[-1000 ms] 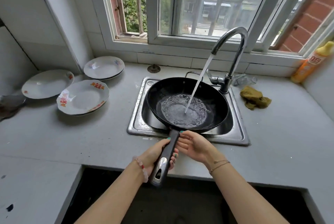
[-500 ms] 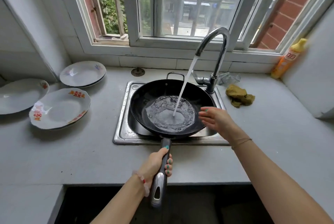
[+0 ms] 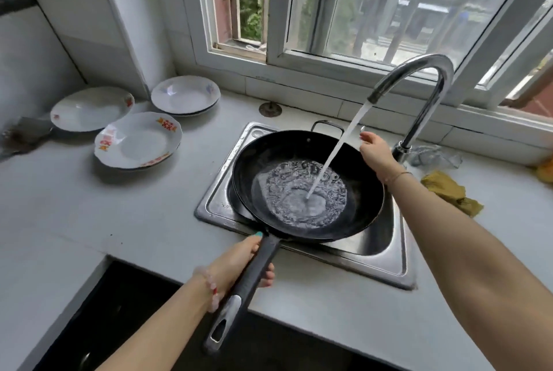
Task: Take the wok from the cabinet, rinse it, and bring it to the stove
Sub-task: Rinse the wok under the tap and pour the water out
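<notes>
left hand (image 3: 239, 265) grip closed around the wok handle (image 3: 248, 274) | wok (image 3: 308, 185) held over the sink (image 3: 386, 268) in the counter (image 3: 89, 191), water pooling in it | right hand (image 3: 374, 152) past the far rim by the faucet (image 3: 419, 107) base, contact unclear, fingers seemingly loose | plates (image 3: 137, 140) far left

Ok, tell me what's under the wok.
The sink sits under the wok; only its steel rim and right basin show. The wok hides the drain and the basin floor.

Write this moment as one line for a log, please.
rinse wok | left hand grips handle | right hand near faucet | water running
</notes>
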Tool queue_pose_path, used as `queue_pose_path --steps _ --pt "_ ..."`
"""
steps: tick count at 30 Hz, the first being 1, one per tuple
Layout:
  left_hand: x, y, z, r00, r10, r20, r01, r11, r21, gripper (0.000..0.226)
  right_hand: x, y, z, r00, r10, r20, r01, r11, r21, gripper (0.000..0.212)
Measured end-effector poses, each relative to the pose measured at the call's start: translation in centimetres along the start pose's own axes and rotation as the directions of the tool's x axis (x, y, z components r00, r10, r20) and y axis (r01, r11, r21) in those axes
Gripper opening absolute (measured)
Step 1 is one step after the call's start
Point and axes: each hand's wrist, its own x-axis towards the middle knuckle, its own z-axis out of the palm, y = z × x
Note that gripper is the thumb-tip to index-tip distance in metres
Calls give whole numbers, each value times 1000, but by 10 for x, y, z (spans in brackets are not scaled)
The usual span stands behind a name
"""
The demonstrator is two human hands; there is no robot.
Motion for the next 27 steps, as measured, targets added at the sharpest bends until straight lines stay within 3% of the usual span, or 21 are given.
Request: queue_pose_path --steps 4,8,14,18,27 --pt "-3 14 -4 999 39 -1 -38 996 82 52 19 6 -2 989 -141 36 144 918 -369 58" --pt "-4 15 -9 993 -11 121 12 1000 -3 65 33 10 -6 970 -175 170 242 776 -583 59" --pt "5 9 -15 978 -48 205 77 988 -136 64 46 22 -13 953 -213 217 304 691 -656 60" --pt "13 7 -16 965 -78 249 114 984 -134 64 53 22 -11 953 -201 227 303 632 -713 60" --pt "20 4 -11 956 -105 273 138 985 -105 48 57 26 -23 912 -325 249 355 326 -876 55"
